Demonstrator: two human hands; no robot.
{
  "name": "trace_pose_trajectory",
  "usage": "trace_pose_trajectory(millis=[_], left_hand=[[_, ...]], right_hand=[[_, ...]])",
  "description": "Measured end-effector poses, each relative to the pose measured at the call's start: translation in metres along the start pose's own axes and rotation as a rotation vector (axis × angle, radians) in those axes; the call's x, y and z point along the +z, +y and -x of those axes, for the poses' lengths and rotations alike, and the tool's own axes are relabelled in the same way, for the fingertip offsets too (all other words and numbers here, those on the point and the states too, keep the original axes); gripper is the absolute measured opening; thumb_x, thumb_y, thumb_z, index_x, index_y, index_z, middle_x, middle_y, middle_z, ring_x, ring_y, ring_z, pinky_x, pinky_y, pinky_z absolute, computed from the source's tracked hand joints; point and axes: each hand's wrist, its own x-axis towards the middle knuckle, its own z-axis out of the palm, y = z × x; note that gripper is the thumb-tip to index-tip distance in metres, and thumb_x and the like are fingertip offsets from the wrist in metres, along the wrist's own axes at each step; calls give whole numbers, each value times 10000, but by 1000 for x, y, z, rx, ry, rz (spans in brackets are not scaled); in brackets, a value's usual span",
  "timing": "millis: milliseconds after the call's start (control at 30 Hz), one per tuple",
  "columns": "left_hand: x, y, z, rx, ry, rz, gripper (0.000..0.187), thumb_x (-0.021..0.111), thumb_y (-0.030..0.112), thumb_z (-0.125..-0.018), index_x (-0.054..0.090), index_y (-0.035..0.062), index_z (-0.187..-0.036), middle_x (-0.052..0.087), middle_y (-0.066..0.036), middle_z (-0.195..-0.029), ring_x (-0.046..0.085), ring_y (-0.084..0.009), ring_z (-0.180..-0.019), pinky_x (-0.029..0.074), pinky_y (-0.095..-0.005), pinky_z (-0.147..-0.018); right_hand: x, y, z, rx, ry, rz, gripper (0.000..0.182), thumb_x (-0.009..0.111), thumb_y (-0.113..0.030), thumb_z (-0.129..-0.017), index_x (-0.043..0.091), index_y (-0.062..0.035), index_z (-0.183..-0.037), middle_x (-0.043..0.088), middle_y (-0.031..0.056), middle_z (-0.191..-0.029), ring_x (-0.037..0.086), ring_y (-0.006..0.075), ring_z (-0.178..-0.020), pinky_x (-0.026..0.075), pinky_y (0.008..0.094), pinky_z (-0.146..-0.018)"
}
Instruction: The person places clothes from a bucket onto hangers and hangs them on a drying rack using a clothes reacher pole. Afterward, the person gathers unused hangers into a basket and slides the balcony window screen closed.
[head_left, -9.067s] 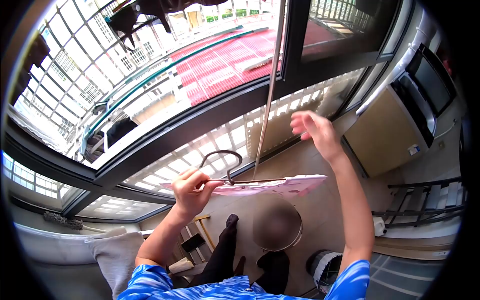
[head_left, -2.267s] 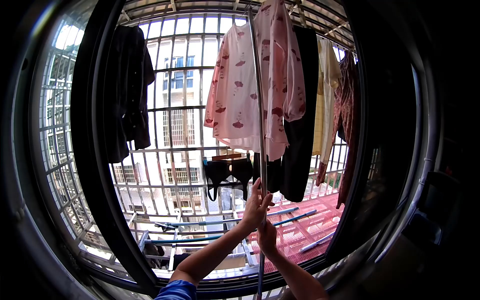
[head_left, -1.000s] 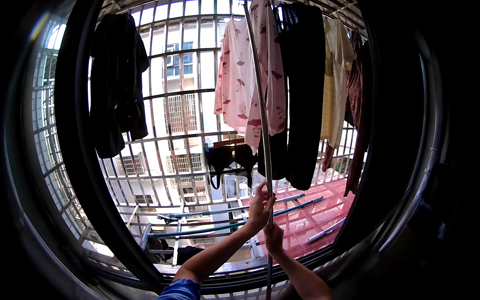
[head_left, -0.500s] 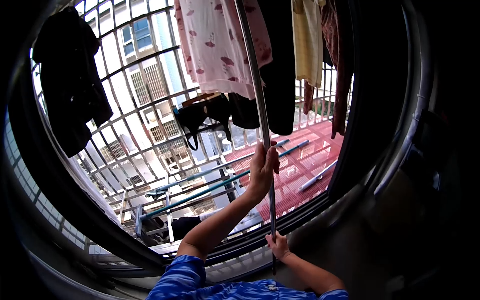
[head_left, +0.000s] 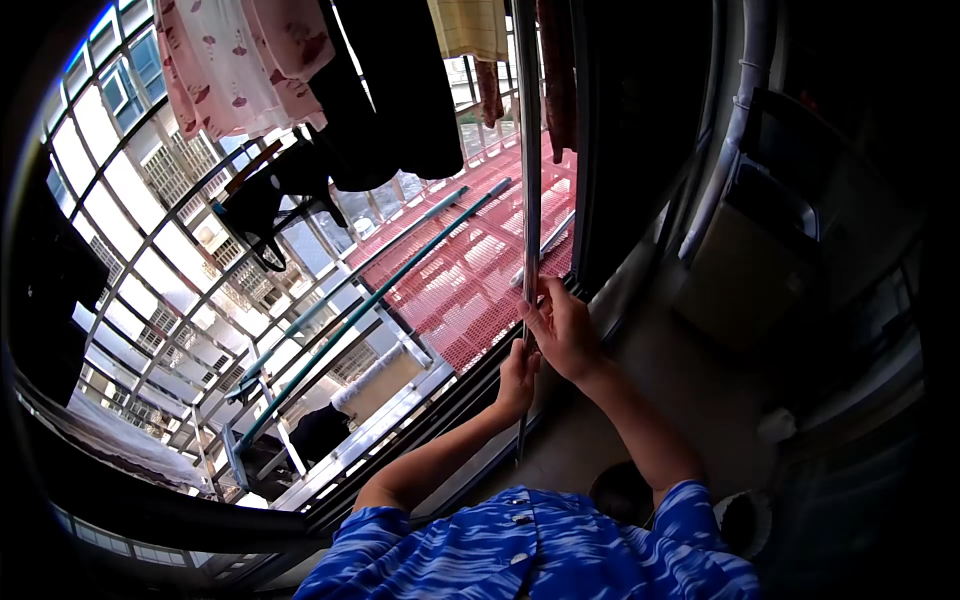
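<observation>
A long metal pole stands nearly upright in front of me, its top beyond the frame's upper edge. My right hand is closed on it, thumb and fingers against the shaft. Just below, my left hand is wrapped round the same pole. The pole's thin lower end shows beneath my hands, in front of my blue patterned shirt. Beyond the pole hang a pink printed garment, dark trousers, a yellow garment and a black bra.
A white barred window cage lies outside the window frame. Red mesh covers part of its floor, with green-blue poles across it. On the dim indoor side, a pale pipe runs past a box-like object.
My view has turned right, so the hanging clothes sit further left. My right hand has gone from below my left hand to above it on the pole.
</observation>
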Motion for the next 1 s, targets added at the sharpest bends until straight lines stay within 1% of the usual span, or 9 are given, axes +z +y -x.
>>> trace_pose_trajectory(millis=[133,167,267,333,633,667,767,833,1000], left_hand=[[7,-33,14,-157,-167,-295,156,515,67,-840,445,27,-973,537,-183,-787,551,-360,-761,441,-391,-687],[5,-26,13,-157,-245,-431,330,552,-3,-811,417,-4,-1113,547,-176,-970,557,-328,-958,446,-360,-811],[5,-24,14,-45,-183,-473,684,608,-69,-727,280,30,-1319,436,-193,-1146,480,-340,-1081,408,-369,-919],[4,-8,11,-5,-167,-521,685,601,-71,-729,277,38,-1322,419,-191,-1171,470,-329,-1107,406,-368,-923],[-9,2,38,-67,-229,-520,641,586,-56,-730,314,39,-1302,414,-195,-1191,464,-325,-1102,397,-364,-928],[-11,5,41,-92,-232,-492,626,575,-50,-731,314,24,-1296,404,-211,-1199,445,-350,-1122,377,-379,-956],[-17,9,49,-141,-233,-472,611,559,-52,-730,321,15,-1289,398,-224,-1207,434,-366,-1137,365,-393,-976],[-20,10,50,-148,-231,-466,612,552,-57,-729,319,15,-1290,398,-221,-1206,437,-365,-1130,367,-392,-973],[-24,11,53,-158,-251,-444,623,548,-85,-720,319,14,-1292,396,-215,-1202,449,-359,-1109,376,-385,-964]], right_hand=[[-3,30,5,118,37,134,187,566,-177,-874,525,2,-833,569,160,-613,603,318,-586,450,367,-523],[1,47,11,126,29,165,183,569,-170,-869,525,3,-831,571,171,-617,605,336,-603,451,376,-527],[11,94,28,244,50,229,186,590,-178,-847,532,-2,-833,587,188,-642,600,376,-643,457,423,-553],[17,125,39,346,69,254,197,611,-192,-824,534,-11,-833,596,203,-673,591,401,-676,460,453,-574],[40,227,63,561,110,205,191,651,-170,-783,541,-16,-805,617,180,-711,605,382,-717,475,443,-637],[41,238,62,443,122,269,179,619,-124,-824,508,14,-800,585,103,-610,604,196,-454,482,304,-419],[28,222,50,593,135,159,175,632,-129,-815,542,18,-785,602,116,-611,610,196,-455,492,304,-430],[24,237,46,616,143,336,252,708,-219,-733,579,-2,-743,622,187,-712,614,358,-691,482,414,-638],[18,256,38,443,66,491,203,688,-154,-723,582,19,-722,615,183,-661,626,309,-605,501,384,-591]])
